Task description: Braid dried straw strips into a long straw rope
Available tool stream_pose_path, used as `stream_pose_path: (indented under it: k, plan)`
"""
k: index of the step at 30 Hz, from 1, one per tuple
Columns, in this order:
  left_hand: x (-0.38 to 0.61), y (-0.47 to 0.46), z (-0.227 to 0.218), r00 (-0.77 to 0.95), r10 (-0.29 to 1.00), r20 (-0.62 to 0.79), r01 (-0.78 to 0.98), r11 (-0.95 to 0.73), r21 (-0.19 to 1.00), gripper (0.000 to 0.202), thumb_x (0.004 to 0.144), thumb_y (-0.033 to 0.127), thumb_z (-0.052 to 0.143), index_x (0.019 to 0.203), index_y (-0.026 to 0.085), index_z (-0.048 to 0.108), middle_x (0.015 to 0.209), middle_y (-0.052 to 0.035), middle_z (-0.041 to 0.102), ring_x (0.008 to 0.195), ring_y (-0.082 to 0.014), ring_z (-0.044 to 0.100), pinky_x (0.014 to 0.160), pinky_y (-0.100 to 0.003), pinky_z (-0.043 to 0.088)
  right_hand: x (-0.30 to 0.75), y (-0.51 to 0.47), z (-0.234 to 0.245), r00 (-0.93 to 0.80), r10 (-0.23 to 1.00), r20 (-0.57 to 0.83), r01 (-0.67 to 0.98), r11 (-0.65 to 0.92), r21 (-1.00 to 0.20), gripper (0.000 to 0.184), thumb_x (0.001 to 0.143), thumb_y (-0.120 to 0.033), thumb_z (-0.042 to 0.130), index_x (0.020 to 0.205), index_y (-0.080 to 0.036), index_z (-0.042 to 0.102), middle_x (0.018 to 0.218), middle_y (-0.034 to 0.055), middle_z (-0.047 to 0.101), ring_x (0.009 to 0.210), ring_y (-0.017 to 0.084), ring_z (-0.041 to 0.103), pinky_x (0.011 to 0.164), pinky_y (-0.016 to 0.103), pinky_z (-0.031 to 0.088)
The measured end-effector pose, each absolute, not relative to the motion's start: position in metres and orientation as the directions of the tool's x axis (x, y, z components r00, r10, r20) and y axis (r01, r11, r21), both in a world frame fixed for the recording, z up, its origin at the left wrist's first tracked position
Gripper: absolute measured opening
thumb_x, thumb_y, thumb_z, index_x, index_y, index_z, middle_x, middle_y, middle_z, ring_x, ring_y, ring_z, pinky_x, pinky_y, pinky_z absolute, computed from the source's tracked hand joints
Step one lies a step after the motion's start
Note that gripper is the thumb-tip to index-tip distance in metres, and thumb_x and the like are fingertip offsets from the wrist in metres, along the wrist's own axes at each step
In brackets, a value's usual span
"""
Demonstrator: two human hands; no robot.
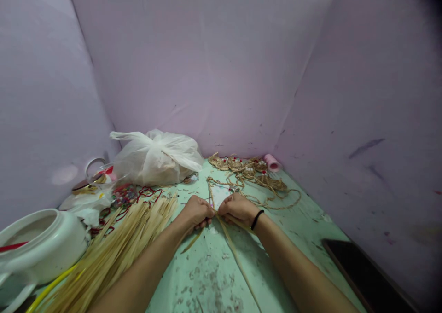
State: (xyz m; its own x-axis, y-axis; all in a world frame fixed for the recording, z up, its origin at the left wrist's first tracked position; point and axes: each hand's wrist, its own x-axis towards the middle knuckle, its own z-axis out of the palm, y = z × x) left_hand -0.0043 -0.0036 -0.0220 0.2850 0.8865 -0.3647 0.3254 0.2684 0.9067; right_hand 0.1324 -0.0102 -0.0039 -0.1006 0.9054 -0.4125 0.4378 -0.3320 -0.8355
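My left hand (199, 211) and my right hand (238, 209) meet near the middle of the green table, each pinching flat straw-coloured fibre strips where they cross. One long fibre strip (235, 251) runs from between my fingers down toward the table's near edge. A shorter end pokes out below my left hand, and another passes under my right wrist, which wears a black band (257, 219). Beyond my hands, a braided cord (211, 188) leads away from the strips. Woven pieces with red and white beads (241, 164) lie at the back, joined by looped cord.
A bundle of dry fibre strips (117, 248) lies left, beside a white pot (41, 244). Behind stand a knotted white plastic bag (159, 159) and a bag of small beads (123, 195). A pink thread spool (272, 163) is at the back; a dark flat device (362, 271) lies right. Lilac walls enclose the table.
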Motion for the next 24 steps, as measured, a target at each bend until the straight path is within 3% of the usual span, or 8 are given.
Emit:
stream_pose_path:
  k: [5,13,20,24]
  plan:
    - [-0.002,-0.005,-0.02,0.236,0.902,-0.362,0.385,0.256,0.887,0.011,0.055,0.011,0.046,0.045,0.014,0.046,0.033,0.0024,0.043,0.025,-0.0059,0.031,0.03,-0.019,0.017,0.129,-0.012,-0.009,-0.053,0.956,-0.287,0.597,-0.2,-0.777,0.011,0.053,-0.012,0.054,0.043,-0.015,0.05,0.036,-0.0044,0.041,0.036,0.006,0.032,0.036,0.019,0.023]
    - [-0.001,-0.007,-0.021,0.227,0.927,-0.3,0.378,0.2,0.904,0.01,0.055,0.009,0.044,0.047,0.013,0.048,0.033,0.0033,0.042,0.025,-0.0052,0.03,0.031,-0.018,0.018,0.131,-0.01,-0.012,-0.09,0.972,-0.217,0.67,-0.102,-0.735,0.011,0.056,-0.014,0.055,0.045,-0.014,0.057,0.038,-0.0012,0.047,0.041,0.008,0.04,0.04,0.019,0.026]
    - [-0.004,-0.004,-0.021,0.29,0.926,-0.242,0.227,0.179,0.957,0.008,0.054,0.011,0.047,0.048,0.012,0.052,0.033,0.0046,0.039,0.026,-0.0042,0.028,0.031,-0.019,0.017,0.127,-0.009,-0.008,-0.031,0.957,-0.287,0.482,-0.237,-0.843,0.014,0.057,-0.015,0.059,0.047,-0.015,0.048,0.037,-0.0053,0.042,0.037,0.006,0.036,0.038,0.018,0.028]
    - [-0.007,-0.003,-0.023,0.302,0.934,-0.191,0.166,0.146,0.975,0.007,0.054,0.015,0.051,0.052,0.011,0.056,0.037,0.0042,0.041,0.03,-0.0031,0.028,0.033,-0.018,0.018,0.124,-0.016,0.0,-0.016,0.953,-0.303,0.311,-0.283,-0.907,0.013,0.057,-0.012,0.059,0.058,-0.016,0.047,0.041,-0.0066,0.044,0.037,0.005,0.037,0.038,0.017,0.028]
